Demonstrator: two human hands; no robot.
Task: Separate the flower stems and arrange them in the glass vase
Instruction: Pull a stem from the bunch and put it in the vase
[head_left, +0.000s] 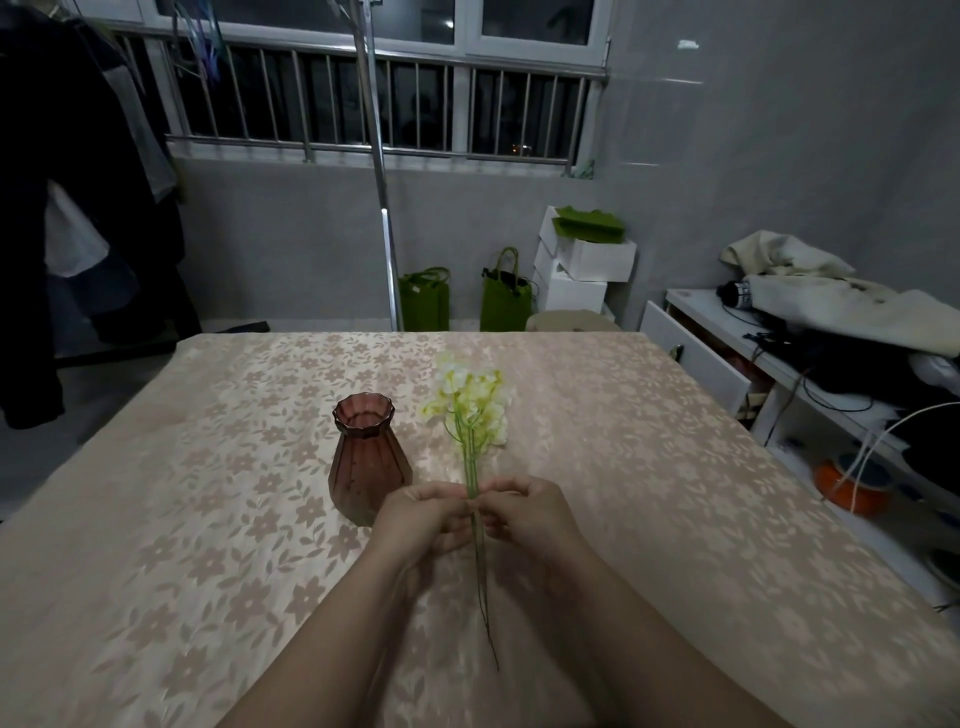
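Note:
A bunch of pale yellow flowers (472, 400) on thin green stems (471, 467) is held upright over the table. My left hand (423, 514) and my right hand (527, 512) both pinch the stems at mid-length, fingertips almost touching. The stem ends trail down between my forearms towards me. A ribbed, brownish-pink glass vase (366, 457) stands upright and empty on the table, just left of my left hand, whose knuckles hide its lower right edge.
The table carries a beige floral cloth (208, 519). Behind it stand a metal pole (387, 234), green bags (504, 299) and white boxes (582, 270). A cluttered white shelf (727, 353) is at the right, and dark clothes (78, 208) hang at the left.

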